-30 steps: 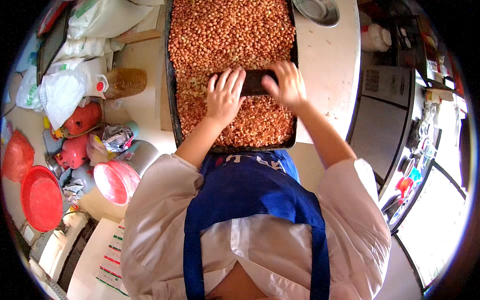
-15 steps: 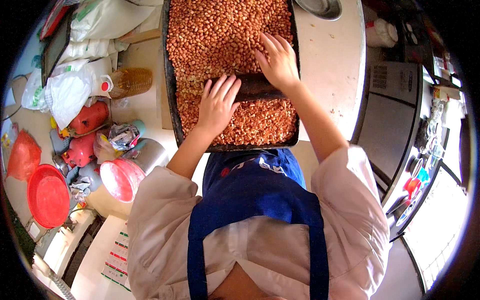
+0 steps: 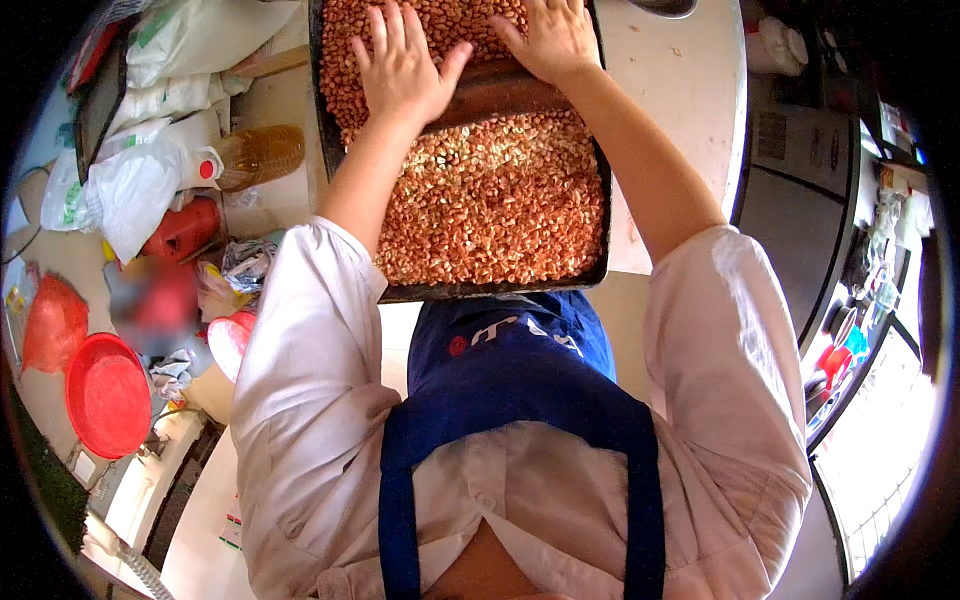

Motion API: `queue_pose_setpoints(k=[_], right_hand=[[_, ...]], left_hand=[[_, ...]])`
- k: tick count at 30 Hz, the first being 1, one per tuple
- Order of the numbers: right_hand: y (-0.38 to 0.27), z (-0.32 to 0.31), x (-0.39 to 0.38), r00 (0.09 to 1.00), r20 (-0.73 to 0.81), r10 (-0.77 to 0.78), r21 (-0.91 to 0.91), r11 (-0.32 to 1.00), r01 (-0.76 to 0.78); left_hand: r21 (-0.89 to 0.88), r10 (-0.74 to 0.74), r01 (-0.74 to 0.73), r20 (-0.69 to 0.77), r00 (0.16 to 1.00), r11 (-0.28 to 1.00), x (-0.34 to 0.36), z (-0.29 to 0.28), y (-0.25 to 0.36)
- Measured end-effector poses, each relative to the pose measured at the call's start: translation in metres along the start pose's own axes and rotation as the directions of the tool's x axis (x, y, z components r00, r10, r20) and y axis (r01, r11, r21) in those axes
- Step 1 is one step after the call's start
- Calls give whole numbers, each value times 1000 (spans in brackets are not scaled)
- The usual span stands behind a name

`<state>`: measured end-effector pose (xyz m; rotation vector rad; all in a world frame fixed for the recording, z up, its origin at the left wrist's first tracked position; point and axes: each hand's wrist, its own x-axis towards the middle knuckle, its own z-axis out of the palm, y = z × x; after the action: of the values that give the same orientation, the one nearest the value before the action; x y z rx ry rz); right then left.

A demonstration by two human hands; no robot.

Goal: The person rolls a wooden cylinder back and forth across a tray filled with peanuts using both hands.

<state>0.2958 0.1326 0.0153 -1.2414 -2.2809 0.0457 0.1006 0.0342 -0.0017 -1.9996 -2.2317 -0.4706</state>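
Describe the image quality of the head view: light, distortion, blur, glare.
Head view: heavy fisheye, a black rim around the picture and the tray edges bowed; bright even daylight on the peanuts, left hand and right hand, all sharp; the window at lower right is blown out; one smeared blurred patch sits left beside the red bowl.

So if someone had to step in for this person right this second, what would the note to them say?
Left hand: open, palm down on the dark rolling pin.
Right hand: open, palm down on the pin's other end.
Pin lies across the dark tray of peanuts, toward its far end.
Done: nuts on the near side look paler, many skins broken.
Left: nuts beyond the pin still look red-skinned.
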Motion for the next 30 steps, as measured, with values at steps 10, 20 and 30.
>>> queue_pose_setpoints(k=[10, 20, 30], right_hand=[[-27, -86, -185, 965, 243, -99, -45, 993, 113], [18, -12, 2, 865, 459, 202, -220, 969, -110], [-13, -79, -163, 948, 301, -100, -121, 982, 142]], left_hand=[[-67, 331, -326, 281, 901, 943, -172, -56, 57], [19, 68, -69, 46, 997, 997, 16, 11, 10], [-196, 298, -248, 295, 908, 949, -148, -51, 54]])
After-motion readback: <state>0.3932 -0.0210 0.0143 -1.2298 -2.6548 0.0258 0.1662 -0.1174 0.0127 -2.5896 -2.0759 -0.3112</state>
